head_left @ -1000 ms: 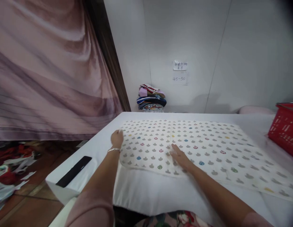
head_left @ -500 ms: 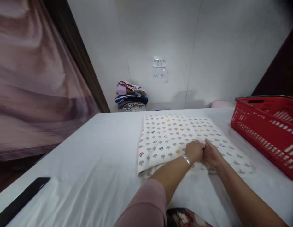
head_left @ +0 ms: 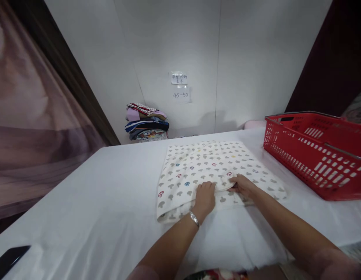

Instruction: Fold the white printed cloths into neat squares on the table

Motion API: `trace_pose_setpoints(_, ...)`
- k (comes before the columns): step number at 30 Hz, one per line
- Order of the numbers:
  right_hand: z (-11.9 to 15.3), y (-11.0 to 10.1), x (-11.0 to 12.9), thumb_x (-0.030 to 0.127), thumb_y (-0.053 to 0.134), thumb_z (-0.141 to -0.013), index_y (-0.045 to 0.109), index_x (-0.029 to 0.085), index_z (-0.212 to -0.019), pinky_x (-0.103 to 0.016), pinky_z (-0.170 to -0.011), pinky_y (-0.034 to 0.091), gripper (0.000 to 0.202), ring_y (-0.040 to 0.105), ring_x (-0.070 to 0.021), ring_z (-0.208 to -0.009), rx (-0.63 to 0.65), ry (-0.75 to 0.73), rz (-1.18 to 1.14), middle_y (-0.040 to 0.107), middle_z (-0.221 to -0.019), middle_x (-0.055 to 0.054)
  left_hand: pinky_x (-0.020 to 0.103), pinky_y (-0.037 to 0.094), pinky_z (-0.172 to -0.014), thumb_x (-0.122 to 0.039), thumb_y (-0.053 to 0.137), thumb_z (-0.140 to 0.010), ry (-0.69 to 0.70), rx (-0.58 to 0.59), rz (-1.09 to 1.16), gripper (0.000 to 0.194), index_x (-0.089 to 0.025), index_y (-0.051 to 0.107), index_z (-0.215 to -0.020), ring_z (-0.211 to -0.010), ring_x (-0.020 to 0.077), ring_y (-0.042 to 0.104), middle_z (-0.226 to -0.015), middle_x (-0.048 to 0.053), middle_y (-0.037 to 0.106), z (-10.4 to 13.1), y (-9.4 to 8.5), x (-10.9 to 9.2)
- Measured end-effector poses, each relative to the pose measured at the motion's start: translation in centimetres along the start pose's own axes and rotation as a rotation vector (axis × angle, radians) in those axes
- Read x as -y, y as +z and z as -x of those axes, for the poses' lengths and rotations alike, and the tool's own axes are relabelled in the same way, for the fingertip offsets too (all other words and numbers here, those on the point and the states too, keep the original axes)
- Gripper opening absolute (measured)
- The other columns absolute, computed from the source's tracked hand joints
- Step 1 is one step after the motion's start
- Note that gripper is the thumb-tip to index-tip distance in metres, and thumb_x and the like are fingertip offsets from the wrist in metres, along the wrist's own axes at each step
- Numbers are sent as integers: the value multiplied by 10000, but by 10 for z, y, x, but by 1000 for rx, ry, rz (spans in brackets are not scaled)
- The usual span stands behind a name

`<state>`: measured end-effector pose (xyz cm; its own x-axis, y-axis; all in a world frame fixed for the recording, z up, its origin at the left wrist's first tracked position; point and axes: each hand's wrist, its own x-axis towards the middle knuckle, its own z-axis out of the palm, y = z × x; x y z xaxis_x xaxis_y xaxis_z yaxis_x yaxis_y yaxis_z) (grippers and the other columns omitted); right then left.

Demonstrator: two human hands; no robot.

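One table (head_left: 81,202) under a white sheet fills the room's middle, and on it, right of centre, lies one cloth (head_left: 197,163) printed with small mushrooms, already doubled over. It looks to be mid-fold: both hands work its near edge. The left hand (head_left: 205,196), a bracelet on its wrist, rests knuckles-up with fingers curled down onto the top layer. The right hand (head_left: 244,186) lies just beside it, fingertips tucked in at the edge; whether it pinches the fabric I cannot tell. The next fold would call for a firm hold on that edge and the layers kept square. One red basket (head_left: 314,155) stands at the right, one stack (head_left: 147,122) of folded clothes against the wall, two notes (head_left: 180,86) above it, one phone (head_left: 9,258) at the near left corner.
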<state>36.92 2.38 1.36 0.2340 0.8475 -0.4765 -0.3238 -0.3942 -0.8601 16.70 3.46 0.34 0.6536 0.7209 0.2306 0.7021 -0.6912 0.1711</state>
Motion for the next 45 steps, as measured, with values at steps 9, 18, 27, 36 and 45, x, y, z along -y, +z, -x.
trace_pose_setpoints(9, 2, -52, 84, 19, 462, -776, 571, 146, -957, -194, -536, 561, 246, 664, -133, -651, -47, -155, -245, 687, -720, -23, 356, 374, -831, -4, 427, -800, -63, -24, -66, 359, -188, 561, -1077, -1003, 226, 500, -1082, 83, 571, 3, -28, 11)
trace_pose_setpoints(18, 36, -168, 61, 47, 535, -796, 534, 112, -967, -276, -555, 576, 182, 650, -167, -581, -383, -17, -16, 662, -680, -70, 364, 394, -842, -15, 415, -813, 36, 37, -100, 411, -167, 571, -1162, -1025, 230, 521, -1112, 91, 590, 23, -23, 7)
trace_pose_setpoints(27, 46, -169, 73, 65, 485, -844, 536, 142, -961, -200, -563, 546, 149, 626, -123, -596, -388, -121, 1, 647, -688, -39, 357, 447, -847, -29, 408, -823, 37, 69, -119, 371, -168, 644, -1074, -1051, 233, 550, -1163, 99, 613, 28, -45, 16)
trace_pose_setpoints(36, 65, -174, 48, 68, 534, -776, 552, 142, -903, -264, -538, 537, 148, 617, -158, -542, -480, 30, 397, 607, -588, -21, 395, 443, -895, -31, 414, -841, 145, 118, -75, 353, -175, 666, -1041, -1096, 246, 547, -1073, 88, 651, 41, -34, 16)
trace_pose_setpoints(45, 61, -176, 47, 109, 544, -787, 608, 137, -895, -251, -487, 481, 129, 578, -155, -471, -496, 175, 810, 571, -521, -24, 374, 448, -860, -55, 421, -851, 197, 57, -45, 350, -185, 667, -1063, -1042, 235, 562, -1073, 75, 652, 51, -25, 20)
